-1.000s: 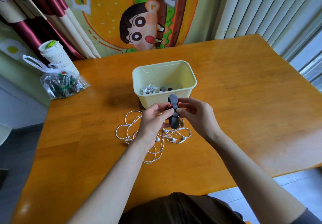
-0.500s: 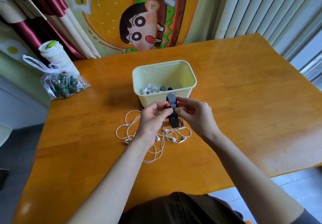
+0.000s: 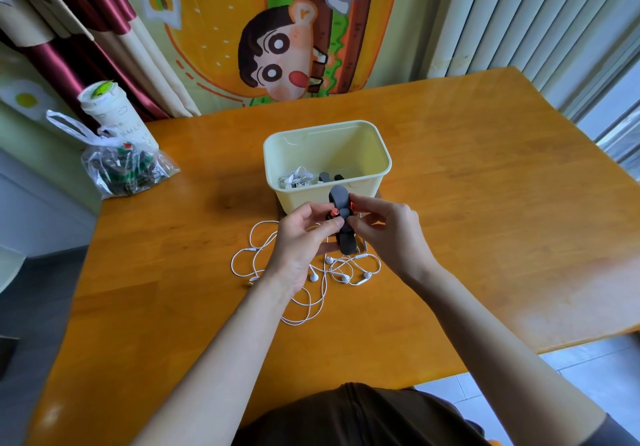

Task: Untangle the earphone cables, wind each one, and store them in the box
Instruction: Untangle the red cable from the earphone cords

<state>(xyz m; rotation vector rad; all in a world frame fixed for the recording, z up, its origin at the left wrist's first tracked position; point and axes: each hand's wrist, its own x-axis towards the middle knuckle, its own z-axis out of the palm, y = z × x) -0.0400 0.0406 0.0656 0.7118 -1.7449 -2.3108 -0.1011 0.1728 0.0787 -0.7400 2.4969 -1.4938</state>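
A dark grey wound earphone bundle (image 3: 343,223) with red earbud tips is held upright just in front of the pale yellow box (image 3: 381,171). My left hand (image 3: 301,241) pinches it from the left and my right hand (image 3: 384,234) pinches it from the right. Below my hands a tangle of white earphone cables (image 3: 311,282) lies loose on the wooden table (image 3: 485,203). Inside the box lie a wound white earphone (image 3: 296,179) and a dark one (image 3: 327,177).
A clear plastic bag (image 3: 124,168) with dark items and a white paper cup (image 3: 110,113) stand at the table's far left corner. A cartoon curtain hangs behind the table. The table's right edge drops to a tiled floor.
The dark bundle and both hands have risen slightly toward the box. The grip of both hands stays the same.
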